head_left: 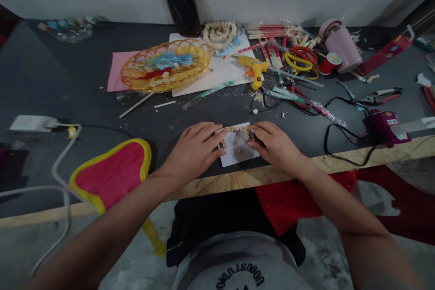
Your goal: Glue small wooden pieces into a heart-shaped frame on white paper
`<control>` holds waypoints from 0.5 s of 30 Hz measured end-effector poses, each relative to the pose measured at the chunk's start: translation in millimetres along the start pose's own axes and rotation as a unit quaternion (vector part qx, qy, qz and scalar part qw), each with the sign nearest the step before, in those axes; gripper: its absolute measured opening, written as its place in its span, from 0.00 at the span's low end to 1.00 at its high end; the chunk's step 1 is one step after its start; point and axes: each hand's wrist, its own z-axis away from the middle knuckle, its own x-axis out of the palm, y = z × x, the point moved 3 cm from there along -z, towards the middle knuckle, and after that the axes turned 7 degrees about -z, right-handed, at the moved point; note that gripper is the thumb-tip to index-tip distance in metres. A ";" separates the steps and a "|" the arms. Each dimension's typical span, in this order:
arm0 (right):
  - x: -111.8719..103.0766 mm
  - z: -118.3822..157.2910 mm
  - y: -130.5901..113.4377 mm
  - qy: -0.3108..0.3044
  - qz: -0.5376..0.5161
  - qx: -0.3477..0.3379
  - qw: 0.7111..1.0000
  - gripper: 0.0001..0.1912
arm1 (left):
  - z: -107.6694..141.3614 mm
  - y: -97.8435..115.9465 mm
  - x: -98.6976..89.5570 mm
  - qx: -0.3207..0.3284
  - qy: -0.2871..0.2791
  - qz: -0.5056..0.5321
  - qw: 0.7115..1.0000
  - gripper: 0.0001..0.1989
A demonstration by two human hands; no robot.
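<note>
A small white paper (234, 156) lies near the table's front edge, with a beige, knobbly piece (234, 128) across its top part. My left hand (195, 149) has its fingers closed around the left end of this piece, at the paper's left edge. On the right, my right hand (275, 145) pinches the other end between thumb and fingers. Parts of the piece hang down beside both hands; the fingers hide its ends.
Behind the hands are a yellow basket (200, 69), a yellow glue gun (257, 69), scissors (299, 61), a pink tumbler (344, 50) and pliers (377, 96). A pink-and-yellow shape (110, 172) lies left. A black cord (326, 138) loops at right.
</note>
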 end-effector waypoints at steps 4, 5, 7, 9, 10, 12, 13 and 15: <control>3.2 1.6 -5.7 -0.004 0.036 -0.010 0.999 0.15 | 8.2 7.4 -5.7 0.033 -0.015 -0.054 0.998 0.19; 4.0 1.1 -6.1 -0.001 0.036 -0.005 0.999 0.15 | 7.9 9.4 -6.9 0.039 -0.025 -0.065 0.997 0.20; 5.3 -0.5 -6.5 0.006 0.033 0.003 0.999 0.15 | 4.1 12.6 -8.3 0.048 -0.030 -0.081 0.995 0.20; 5.0 -1.9 -7.0 0.012 0.029 0.005 1.000 0.16 | -2.6 14.7 -8.2 0.047 -0.017 -0.084 0.995 0.22; 3.8 -2.0 -7.2 0.015 0.027 0.006 0.999 0.17 | -6.4 15.3 -7.3 0.045 -0.012 -0.079 0.996 0.22; -1.7 -0.3 -7.8 0.026 0.024 0.009 0.999 0.18 | -13.7 16.2 -5.3 0.040 -0.001 -0.062 0.997 0.22; -6.1 1.8 -8.1 0.034 0.024 0.015 0.999 0.19 | -16.7 16.8 -4.2 0.040 -0.001 -0.054 0.998 0.22; -17.7 9.2 -8.5 0.054 0.026 0.031 0.998 0.19 | -21.3 17.8 -3.3 0.039 0.002 -0.042 0.998 0.21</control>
